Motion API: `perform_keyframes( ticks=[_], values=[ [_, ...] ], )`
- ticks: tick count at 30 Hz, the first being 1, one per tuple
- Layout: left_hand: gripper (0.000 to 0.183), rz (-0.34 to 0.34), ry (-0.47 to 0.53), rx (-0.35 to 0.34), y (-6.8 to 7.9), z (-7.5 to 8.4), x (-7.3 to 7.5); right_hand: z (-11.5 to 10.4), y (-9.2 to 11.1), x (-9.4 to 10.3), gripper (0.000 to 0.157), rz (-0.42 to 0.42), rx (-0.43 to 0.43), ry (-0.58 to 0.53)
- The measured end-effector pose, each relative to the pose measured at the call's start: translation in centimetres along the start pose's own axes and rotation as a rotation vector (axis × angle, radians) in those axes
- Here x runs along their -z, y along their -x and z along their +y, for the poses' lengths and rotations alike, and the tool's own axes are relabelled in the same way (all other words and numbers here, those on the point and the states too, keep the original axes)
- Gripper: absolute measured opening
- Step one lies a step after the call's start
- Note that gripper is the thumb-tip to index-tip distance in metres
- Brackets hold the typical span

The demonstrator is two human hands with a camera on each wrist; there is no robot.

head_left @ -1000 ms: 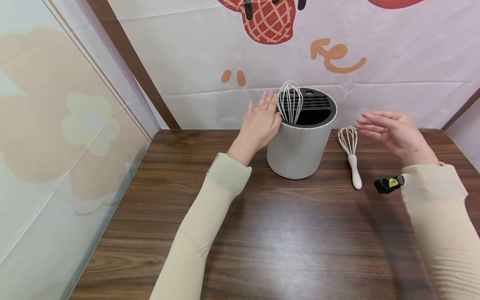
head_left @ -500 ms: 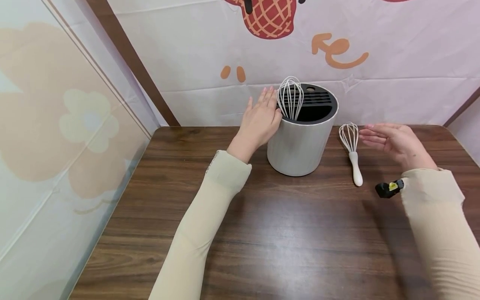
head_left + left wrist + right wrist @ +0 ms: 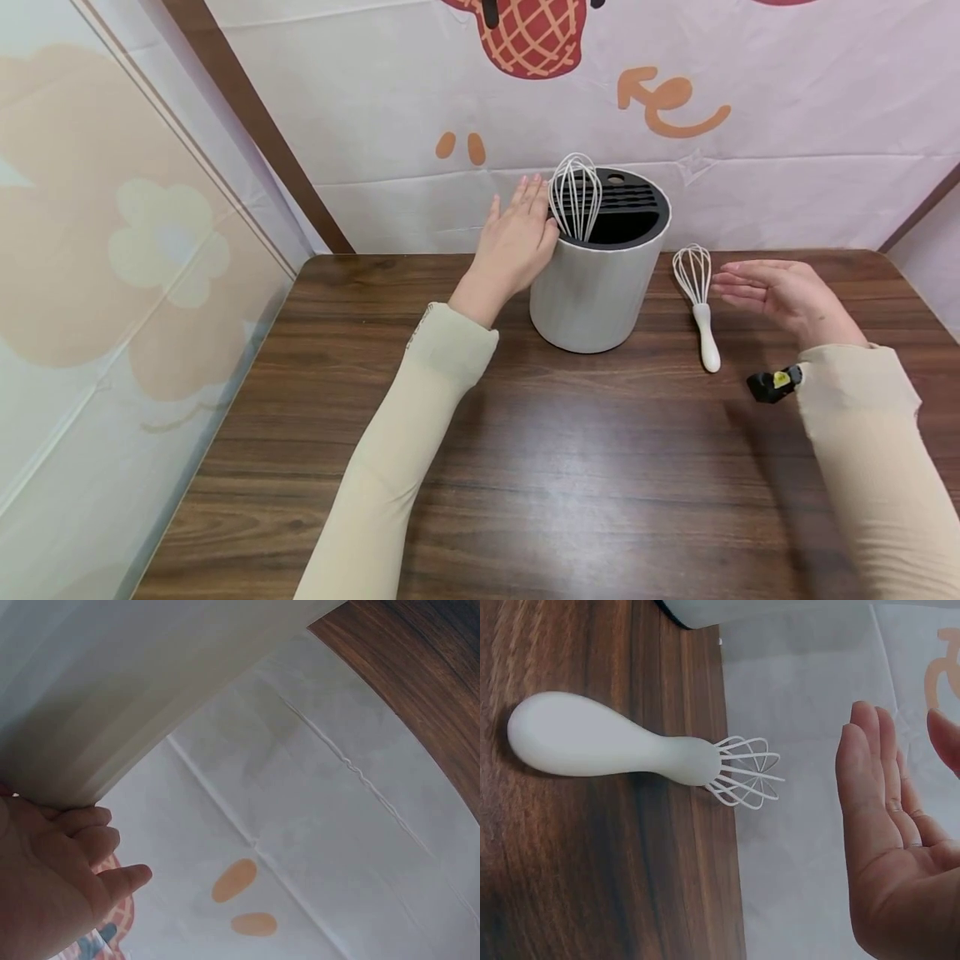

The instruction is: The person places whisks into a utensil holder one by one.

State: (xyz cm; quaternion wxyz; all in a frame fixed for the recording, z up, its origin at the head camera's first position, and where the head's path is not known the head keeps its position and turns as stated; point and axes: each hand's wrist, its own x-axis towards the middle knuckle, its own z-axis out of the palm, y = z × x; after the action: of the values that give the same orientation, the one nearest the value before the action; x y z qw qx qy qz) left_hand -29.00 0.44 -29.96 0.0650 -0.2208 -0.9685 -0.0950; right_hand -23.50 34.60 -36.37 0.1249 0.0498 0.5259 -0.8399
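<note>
A white round utensil holder (image 3: 588, 292) with a black slotted top stands near the table's back edge. One whisk (image 3: 575, 196) is in it, wire loops up at the left of the opening, its handle hidden inside. My left hand (image 3: 512, 244) rests against the holder's upper left side, fingers straight along the rim; the left wrist view shows the fingers at the holder wall (image 3: 82, 735). A smaller white whisk (image 3: 702, 312) lies on the table right of the holder, handle toward me. Just right of its wires my right hand (image 3: 783, 296) is held in the air, fingers extended, holding nothing.
The brown wooden table (image 3: 525, 483) ends at the back against a white printed cloth (image 3: 397, 108). Another printed cloth (image 3: 150, 275) hangs along the left side. A small black device (image 3: 774, 384) is fixed at the right sleeve cuff.
My right hand has come down a little beside the lying whisk. The left hand stays against the holder, and both whisks lie as before. The head view has shifted slightly.
</note>
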Motion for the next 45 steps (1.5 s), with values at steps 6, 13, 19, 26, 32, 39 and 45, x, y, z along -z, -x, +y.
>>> perform_keyframes(
  ticks=[6,13,19,26,32,39,45],
  values=[
    [0.056,0.001,-0.001,0.001,0.0,0.0,0.0,0.3,0.1,0.4,0.026,-0.006,-0.044,0.02],
    [0.056,0.003,0.006,-0.001,0.2,-0.1,-0.1,0.8,0.2,0.8,0.027,-0.038,-0.062,0.081],
    [0.056,0.003,0.011,-0.002,0.1,-0.1,0.0,1.2,0.4,0.9,0.029,-0.076,-0.069,0.103],
    [0.056,0.001,0.012,-0.006,0.1,0.0,0.2,1.5,0.5,1.0,0.029,-0.06,-0.047,0.191],
    [0.056,0.001,0.019,-0.016,0.3,-0.1,0.0,2.3,0.7,1.2,0.033,0.001,-0.066,0.361],
    [0.055,0.029,0.032,-0.035,0.1,-0.1,0.3,2.7,0.4,1.2,0.02,0.102,-0.06,0.598],
    [0.055,0.023,0.047,-0.033,0.3,-0.2,0.1,3.7,0.0,1.2,0.025,0.154,-0.098,0.698]
  ],
)
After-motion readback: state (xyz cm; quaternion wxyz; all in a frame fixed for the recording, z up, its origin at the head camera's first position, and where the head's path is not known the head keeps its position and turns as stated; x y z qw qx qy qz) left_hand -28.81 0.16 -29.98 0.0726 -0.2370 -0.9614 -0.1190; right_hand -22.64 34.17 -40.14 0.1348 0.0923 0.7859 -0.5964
